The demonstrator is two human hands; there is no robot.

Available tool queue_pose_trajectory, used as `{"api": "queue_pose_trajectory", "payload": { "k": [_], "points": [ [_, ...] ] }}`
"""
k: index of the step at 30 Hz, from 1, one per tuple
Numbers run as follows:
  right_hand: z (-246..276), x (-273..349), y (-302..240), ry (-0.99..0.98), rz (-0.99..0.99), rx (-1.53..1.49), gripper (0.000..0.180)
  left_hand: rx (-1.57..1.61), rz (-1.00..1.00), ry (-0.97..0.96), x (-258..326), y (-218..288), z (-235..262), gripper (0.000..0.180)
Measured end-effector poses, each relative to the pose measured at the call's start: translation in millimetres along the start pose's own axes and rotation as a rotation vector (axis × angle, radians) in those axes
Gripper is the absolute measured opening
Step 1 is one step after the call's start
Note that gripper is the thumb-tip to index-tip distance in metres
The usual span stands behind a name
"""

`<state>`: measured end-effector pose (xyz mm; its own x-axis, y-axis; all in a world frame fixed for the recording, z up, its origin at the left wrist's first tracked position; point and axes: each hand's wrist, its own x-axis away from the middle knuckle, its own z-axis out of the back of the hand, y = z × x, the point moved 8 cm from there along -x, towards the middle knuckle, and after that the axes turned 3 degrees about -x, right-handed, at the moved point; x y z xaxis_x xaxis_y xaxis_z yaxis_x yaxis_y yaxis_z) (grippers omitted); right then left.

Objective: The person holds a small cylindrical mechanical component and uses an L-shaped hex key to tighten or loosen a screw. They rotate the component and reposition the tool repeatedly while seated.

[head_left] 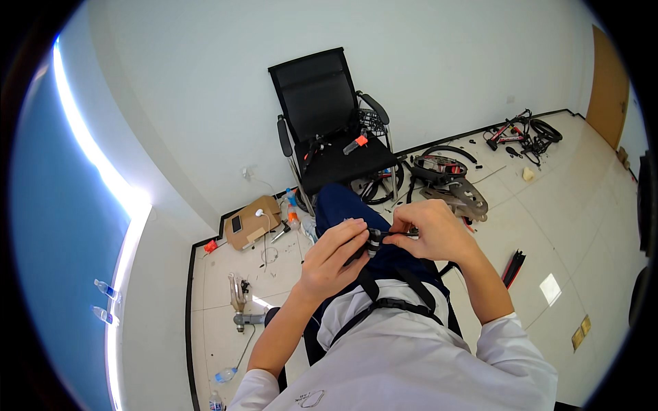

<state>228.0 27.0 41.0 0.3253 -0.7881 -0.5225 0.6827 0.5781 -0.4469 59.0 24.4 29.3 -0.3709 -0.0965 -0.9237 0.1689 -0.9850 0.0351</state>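
Above my lap, my left hand (334,257) is closed around a small black and silver mechanical part (373,241); its exact kind is unclear, and my fingers cover much of it. My right hand (435,234) pinches a thin dark rod-like tool (402,234) between thumb and fingers. The tool's tip meets the right side of the part. Both hands are close together over my dark blue trousers (340,203).
Ahead stands a black armchair (346,164) with an orange-marked tool (356,144) on its seat. Bicycle parts (439,166) and a bicycle frame (510,130) lie along the wall. At left are cardboard (255,229), a phone (236,224) and a metal fork-like part (237,293).
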Motion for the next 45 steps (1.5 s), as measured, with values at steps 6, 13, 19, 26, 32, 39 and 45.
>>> {"api": "queue_pose_trajectory", "payload": {
  "k": [6, 13, 19, 26, 32, 39, 45],
  "points": [
    [-1, -2, -2, 0.034, 0.024, -0.073, 0.018, -0.032, 0.022, 0.014, -1, -4, 3, 0.040],
    [-5, -2, -4, -0.004, 0.076, -0.098, 0.016, -0.039, 0.031, 0.029, 0, -4, 4, 0.041],
    [-7, 0, -3, -0.059, 0.057, -0.144, 0.016, -0.046, 0.035, 0.026, 1, -6, 2, 0.041],
    [-3, 1, -3, 0.000, 0.096, -0.149, 0.013, -0.050, 0.041, 0.029, 1, -5, 2, 0.040],
    [1, -1, -1, 0.102, 0.077, -0.135, 0.015, -0.062, 0.050, 0.045, -1, -6, 5, 0.039],
    [-5, -4, -4, 0.118, 0.088, -0.146, 0.014, -0.084, 0.050, 0.065, -2, -7, 9, 0.038],
    [-19, -3, -6, 0.012, 0.123, -0.093, 0.017, -0.036, 0.082, 0.073, 0, -8, 9, 0.039]
  ]
}}
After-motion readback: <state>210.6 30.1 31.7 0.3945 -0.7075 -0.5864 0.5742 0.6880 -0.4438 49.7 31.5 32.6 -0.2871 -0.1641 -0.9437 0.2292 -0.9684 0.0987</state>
